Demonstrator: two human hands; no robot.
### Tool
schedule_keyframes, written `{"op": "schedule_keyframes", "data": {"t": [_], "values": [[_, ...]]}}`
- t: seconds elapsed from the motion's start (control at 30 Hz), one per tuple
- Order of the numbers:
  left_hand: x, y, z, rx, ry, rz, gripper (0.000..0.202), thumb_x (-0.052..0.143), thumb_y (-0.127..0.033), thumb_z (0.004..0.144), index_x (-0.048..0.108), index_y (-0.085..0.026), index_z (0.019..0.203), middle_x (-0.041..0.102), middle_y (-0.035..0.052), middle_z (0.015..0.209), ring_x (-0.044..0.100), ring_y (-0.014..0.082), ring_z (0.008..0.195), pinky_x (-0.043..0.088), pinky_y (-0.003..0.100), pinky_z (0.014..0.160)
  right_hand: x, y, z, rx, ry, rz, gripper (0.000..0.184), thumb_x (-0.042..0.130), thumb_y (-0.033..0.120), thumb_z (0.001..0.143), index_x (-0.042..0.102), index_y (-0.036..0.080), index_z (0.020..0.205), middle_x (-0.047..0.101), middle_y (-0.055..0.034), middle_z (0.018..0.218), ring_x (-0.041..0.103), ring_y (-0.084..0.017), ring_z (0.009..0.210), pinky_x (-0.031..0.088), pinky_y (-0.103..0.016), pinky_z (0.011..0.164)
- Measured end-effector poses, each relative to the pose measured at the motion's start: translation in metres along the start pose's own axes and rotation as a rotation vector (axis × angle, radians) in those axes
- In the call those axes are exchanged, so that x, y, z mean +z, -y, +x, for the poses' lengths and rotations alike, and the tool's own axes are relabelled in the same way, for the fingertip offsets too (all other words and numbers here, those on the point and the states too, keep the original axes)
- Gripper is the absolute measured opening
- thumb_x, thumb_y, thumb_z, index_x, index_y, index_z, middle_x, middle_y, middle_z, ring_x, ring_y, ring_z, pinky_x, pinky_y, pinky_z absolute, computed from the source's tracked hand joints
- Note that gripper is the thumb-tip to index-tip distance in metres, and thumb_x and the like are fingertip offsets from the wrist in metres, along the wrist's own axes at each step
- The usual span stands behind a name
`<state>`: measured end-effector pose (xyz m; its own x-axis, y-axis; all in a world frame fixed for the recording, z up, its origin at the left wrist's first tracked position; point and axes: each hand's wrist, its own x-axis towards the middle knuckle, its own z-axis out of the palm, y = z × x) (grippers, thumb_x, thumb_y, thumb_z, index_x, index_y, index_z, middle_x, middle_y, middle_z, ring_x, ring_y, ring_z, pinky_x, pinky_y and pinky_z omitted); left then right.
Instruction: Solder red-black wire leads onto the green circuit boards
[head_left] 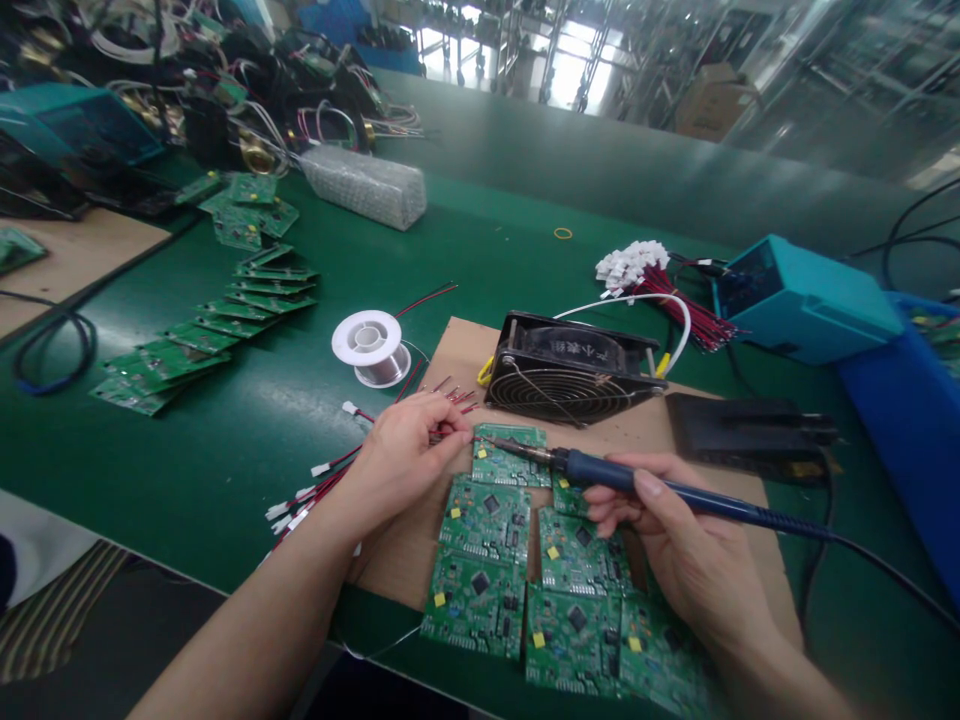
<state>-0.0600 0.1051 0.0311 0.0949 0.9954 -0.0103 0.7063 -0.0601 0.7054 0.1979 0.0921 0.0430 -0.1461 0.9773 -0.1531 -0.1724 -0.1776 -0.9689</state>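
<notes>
My right hand (694, 545) grips a blue-handled soldering iron (611, 472), its tip at the left edge of the top green circuit board (514, 467). With thumb and fingertips pinched, my left hand (405, 450) holds a thin red and black wire (442, 434) at that same edge. Whether the tip touches the wire or the board is too small to tell. More circuit boards (480, 600) lie in rows on a cardboard sheet (405, 575) below. Several wires with white connectors (321, 469) lie partly hidden under my left forearm.
A spool of solder wire (367, 345) stands left of a black fan (574, 370). Overlapping boards (202, 335) lie farther left, near a bubble-wrapped block (364, 185). At right are bundled wires (637, 270), a teal box (802, 300), a black iron stand (750, 435) and a blue bin (900, 420).
</notes>
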Motion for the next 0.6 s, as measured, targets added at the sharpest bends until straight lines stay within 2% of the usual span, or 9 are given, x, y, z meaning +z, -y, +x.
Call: {"op": "schedule_keyframes", "data": {"t": [0.6], "values": [[0.001, -0.0012, 0.0007, -0.019, -0.005, 0.013, 0.01, 0.059, -0.02, 0.08, 0.065, -0.018, 0.072, 0.066, 0.0011, 0.074, 0.059, 0.0164, 0.072, 0.043, 0.032, 0.071, -0.0009, 0.0006, 0.0005, -0.024, 0.005, -0.003, 0.024, 0.074, 0.039, 0.085, 0.069, 0.016, 0.09, 0.075, -0.0092, 0.072, 0.07, -0.017, 0.056, 0.059, -0.023, 0.049]]}}
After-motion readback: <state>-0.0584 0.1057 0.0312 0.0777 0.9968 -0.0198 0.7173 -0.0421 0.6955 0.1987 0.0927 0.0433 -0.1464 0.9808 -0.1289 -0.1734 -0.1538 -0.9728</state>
